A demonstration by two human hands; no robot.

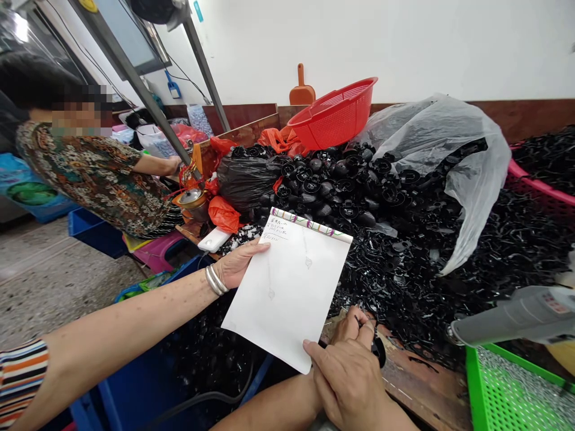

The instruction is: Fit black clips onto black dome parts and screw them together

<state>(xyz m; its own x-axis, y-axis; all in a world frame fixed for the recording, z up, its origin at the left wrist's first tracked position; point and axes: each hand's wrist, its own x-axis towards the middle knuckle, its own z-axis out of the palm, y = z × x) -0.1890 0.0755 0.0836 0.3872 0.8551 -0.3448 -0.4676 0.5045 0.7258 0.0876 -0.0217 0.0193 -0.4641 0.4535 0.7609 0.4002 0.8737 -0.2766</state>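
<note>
My left hand (pixel 357 326), low in the middle, has its fingers curled round a small black plastic part (pixel 380 350) at the bench edge. Across my left wrist lies my right hand (pixel 348 374), fingers apart, one fingertip touching the right edge of a white sheet of paper (pixel 291 287) near its lower corner. The sheet has handwriting at its top left, two faint pencil drawings and a patterned binding strip. Another person's hand (pixel 240 260), with silver bangles and a striped sleeve, grips the sheet's left side.
Black plastic parts (pixel 422 245) heap the bench, with rounder black pieces (pixel 336 179) behind. A red basket (pixel 335 117) and clear plastic bag (pixel 471 143) rest on them. A grey tool (pixel 516 317) and green basket (pixel 474 383) are at right. A co-worker (pixel 85 161) sits left.
</note>
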